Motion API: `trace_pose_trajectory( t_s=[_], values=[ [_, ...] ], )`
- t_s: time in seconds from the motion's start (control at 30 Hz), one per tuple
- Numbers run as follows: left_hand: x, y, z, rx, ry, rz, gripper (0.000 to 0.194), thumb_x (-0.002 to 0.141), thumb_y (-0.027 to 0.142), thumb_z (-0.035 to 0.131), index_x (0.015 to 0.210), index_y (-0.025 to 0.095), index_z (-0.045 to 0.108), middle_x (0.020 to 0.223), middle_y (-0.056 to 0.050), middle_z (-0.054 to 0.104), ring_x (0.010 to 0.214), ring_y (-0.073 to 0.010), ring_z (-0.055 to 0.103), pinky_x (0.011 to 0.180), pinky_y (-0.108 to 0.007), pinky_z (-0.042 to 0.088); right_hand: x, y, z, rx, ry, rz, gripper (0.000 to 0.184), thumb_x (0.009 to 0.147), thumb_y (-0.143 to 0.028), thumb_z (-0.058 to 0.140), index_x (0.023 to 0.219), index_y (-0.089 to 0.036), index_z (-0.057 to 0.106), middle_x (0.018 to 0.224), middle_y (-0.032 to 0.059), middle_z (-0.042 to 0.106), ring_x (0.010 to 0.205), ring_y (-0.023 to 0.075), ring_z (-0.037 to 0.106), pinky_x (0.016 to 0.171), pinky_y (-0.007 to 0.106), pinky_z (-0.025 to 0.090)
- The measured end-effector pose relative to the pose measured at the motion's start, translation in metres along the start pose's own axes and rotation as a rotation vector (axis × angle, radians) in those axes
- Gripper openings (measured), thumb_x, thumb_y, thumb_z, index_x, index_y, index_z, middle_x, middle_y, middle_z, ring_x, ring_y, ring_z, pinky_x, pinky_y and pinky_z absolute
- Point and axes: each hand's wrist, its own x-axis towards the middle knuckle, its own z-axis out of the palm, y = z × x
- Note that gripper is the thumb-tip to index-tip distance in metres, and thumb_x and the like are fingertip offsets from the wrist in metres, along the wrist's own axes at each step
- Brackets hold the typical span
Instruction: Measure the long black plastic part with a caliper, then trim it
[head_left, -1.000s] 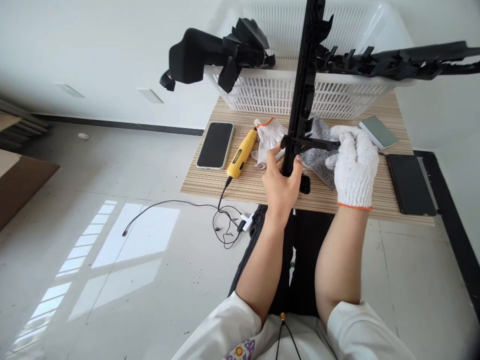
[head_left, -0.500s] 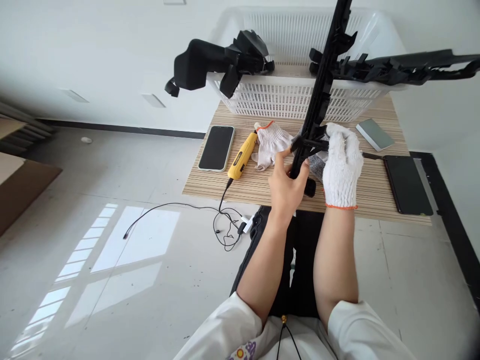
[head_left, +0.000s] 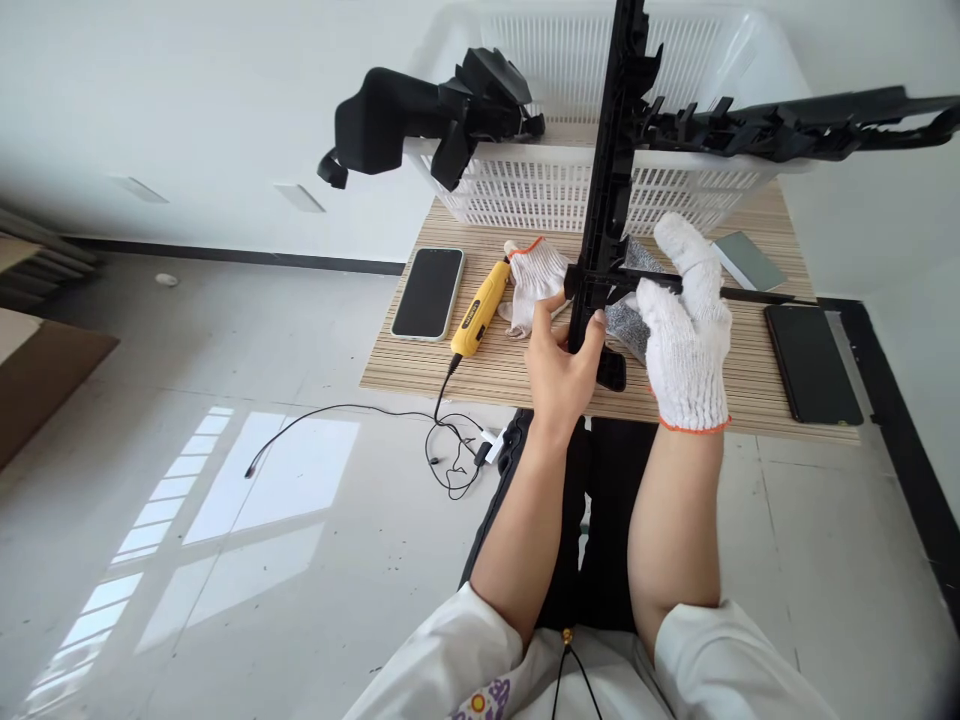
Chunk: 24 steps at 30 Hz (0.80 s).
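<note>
My left hand (head_left: 559, 370) is bare and closed around the lower end of a long black plastic part (head_left: 606, 200), which stands up in front of the basket. My right hand (head_left: 688, 340) wears a white knitted glove with an orange cuff. Its thumb and forefinger are spread around a thin black bar (head_left: 652, 280), which runs from the plastic part across to the right of the glove. Whether the bar belongs to the part or is a separate tool, I cannot tell. Behind the right hand lies a grey cloth (head_left: 628, 325), partly hidden.
A white basket (head_left: 517, 195) at the back bears black plastic parts (head_left: 382, 120) on its rim. On the wooden table (head_left: 397, 370) lie a phone (head_left: 429, 293), a yellow corded tool (head_left: 480, 310), a white glove (head_left: 536, 285), a grey-green box (head_left: 750, 262) and a black tablet (head_left: 814, 365).
The long part has shifted left and turned slightly, with my left hand still on it. My right thumb and forefinger have spread further apart, and more of the thin bar shows.
</note>
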Motion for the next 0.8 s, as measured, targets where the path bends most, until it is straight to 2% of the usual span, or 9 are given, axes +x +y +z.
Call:
trace_pose_trajectory(
  t_s=[0.1,0.23,0.33,0.5,0.57,0.67,0.8],
  values=[
    [0.003,-0.004,0.0,-0.018,-0.003,-0.002,0.031,0.096,0.04,0.074,0.119,0.026,0.059,0.069,0.003,0.07,0.066,-0.0175,0.073,0.065,-0.031,0.057,0.003,0.012,-0.001,0.06,0.109,-0.003,0.061,0.098,-0.021,0.046,0.157,-0.036,0.043,0.164,0.0053,0.05,0.149,0.0283,0.053,0.116,0.052,0.055],
    [0.004,-0.008,0.001,-0.046,-0.01,0.018,0.032,0.095,0.04,0.076,0.117,0.026,0.058,0.072,0.003,0.073,0.063,-0.015,0.069,0.06,-0.027,0.053,0.008,0.023,0.0,-0.059,0.194,-0.055,0.067,0.091,-0.015,0.05,0.155,-0.033,0.048,0.161,0.008,0.05,0.155,0.0307,0.045,0.125,0.061,0.045],
    [0.003,-0.009,0.001,-0.073,-0.022,0.014,0.031,0.095,0.04,0.075,0.115,0.026,0.057,0.071,0.004,0.072,0.063,-0.0152,0.07,0.061,-0.028,0.054,0.008,0.025,0.0,-0.062,0.226,-0.05,0.066,0.091,-0.017,0.052,0.155,-0.034,0.047,0.16,0.0098,0.05,0.153,0.0326,0.047,0.118,0.062,0.051],
    [0.005,-0.009,-0.002,-0.125,-0.023,0.015,0.031,0.094,0.037,0.076,0.116,0.026,0.056,0.073,0.003,0.074,0.065,-0.0151,0.071,0.061,-0.027,0.055,0.008,0.028,-0.001,-0.018,0.285,-0.016,0.066,0.087,-0.023,0.067,0.15,-0.033,0.05,0.156,0.014,0.052,0.139,0.0334,0.059,0.099,0.053,0.064],
    [0.006,-0.008,-0.003,-0.126,-0.03,-0.001,0.033,0.095,0.038,0.075,0.12,0.025,0.057,0.078,0.001,0.077,0.066,-0.0151,0.072,0.061,-0.028,0.057,0.009,0.031,0.0,-0.026,0.301,-0.038,0.062,0.084,-0.023,0.071,0.143,-0.031,0.056,0.156,0.0134,0.05,0.138,0.0327,0.059,0.099,0.052,0.064],
    [0.007,-0.009,-0.003,-0.116,-0.044,-0.005,0.035,0.096,0.038,0.073,0.125,0.026,0.057,0.083,0.0,0.078,0.064,-0.0144,0.071,0.062,-0.028,0.058,0.011,0.034,0.005,-0.014,0.336,-0.035,0.046,0.083,-0.022,0.072,0.128,-0.029,0.065,0.156,0.012,0.045,0.143,0.032,0.056,0.107,0.054,0.061],
    [0.005,-0.009,-0.004,-0.054,-0.061,0.04,0.035,0.096,0.034,0.072,0.127,0.026,0.058,0.073,0.004,0.071,0.059,-0.0131,0.065,0.059,-0.027,0.053,0.01,0.033,0.016,0.002,0.43,-0.03,0.037,0.085,-0.018,0.064,0.121,-0.028,0.071,0.159,0.0112,0.04,0.155,0.034,0.043,0.114,0.058,0.056]
  ],
)
